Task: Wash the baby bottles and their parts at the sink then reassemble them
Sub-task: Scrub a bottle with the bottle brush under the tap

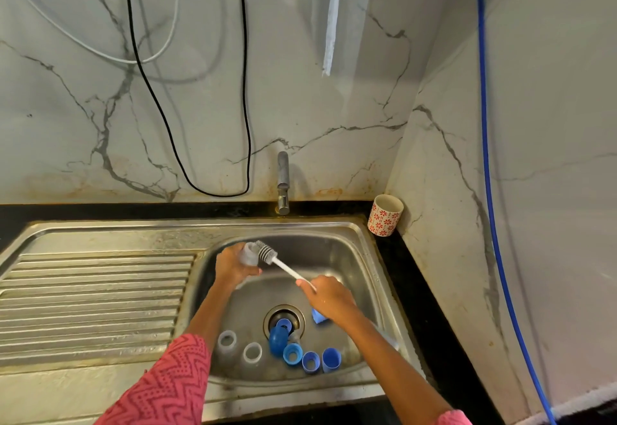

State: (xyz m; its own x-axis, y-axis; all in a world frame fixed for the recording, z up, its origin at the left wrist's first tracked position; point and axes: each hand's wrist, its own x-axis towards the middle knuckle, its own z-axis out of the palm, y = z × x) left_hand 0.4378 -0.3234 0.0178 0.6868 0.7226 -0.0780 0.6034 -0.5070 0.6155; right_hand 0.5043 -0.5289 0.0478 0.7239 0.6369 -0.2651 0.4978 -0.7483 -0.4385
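You are working through the scrubbing step: your left hand (233, 262) is curling its fingers round a clear baby bottle (249, 253), holding it over the upper left of the sink (350, 251) with its mouth turned toward your right, and your right hand (329, 294) is pinching the white handle of the bottle brush (267, 252), whose grey bristled head is sitting right at the bottle's mouth, at about 10 o'clock from that hand. From your left hand the brush head is lying just beside it at 2 o'clock, touching or nearly touching the bottle's rim; I cannot tell whether any bristles are inside. The next move, as I judge it, is calling for you to line the brush up with the opening and push it in along the bottle's axis, twisting as you go, while the left hand is gripping firmly enough that the wet plastic is not slipping. The tap (282, 184) at 12 o'clock is showing no stream that I can make out. The rest of the washing is waiting below you: two clear bottles (239, 348) standing mouth-up at 7 o'clock in the basin, a cluster of blue caps and rings (302, 354) from the drain (283, 319) down toward 6 o'clock, and one more blue piece (319, 317) lying partly hidden under your right wrist. Reassembly is looking well off yet.
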